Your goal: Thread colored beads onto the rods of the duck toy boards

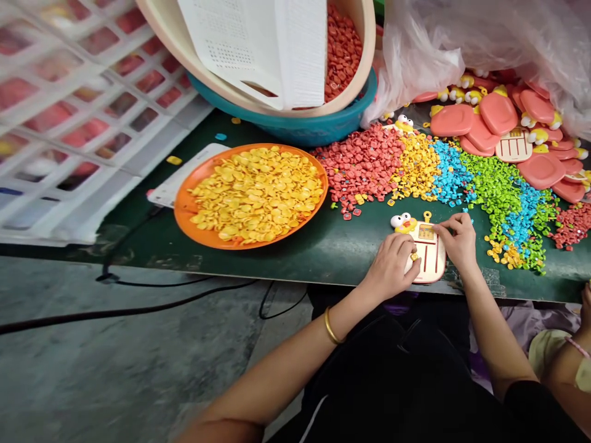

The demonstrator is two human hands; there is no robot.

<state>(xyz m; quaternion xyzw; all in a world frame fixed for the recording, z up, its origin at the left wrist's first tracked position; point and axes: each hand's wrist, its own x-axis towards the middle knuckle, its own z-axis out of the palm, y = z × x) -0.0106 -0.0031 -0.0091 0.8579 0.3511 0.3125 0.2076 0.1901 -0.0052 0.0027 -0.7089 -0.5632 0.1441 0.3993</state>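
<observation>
Right now your left hand (391,266) presses down on the cream toy board (429,255) at the desk's (332,246) near edge, pinning it flat, while your right hand (458,239) pinches a small piece at the board's top. At twelve o'clock lie piles of coloured beads (443,172), within easy reach; at nine o'clock sits an orange plate (184,209) of yellow pieces.

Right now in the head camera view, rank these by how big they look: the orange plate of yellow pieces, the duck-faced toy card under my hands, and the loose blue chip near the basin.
1. Orange plate
2. Duck-faced toy card
3. Loose blue chip
</observation>
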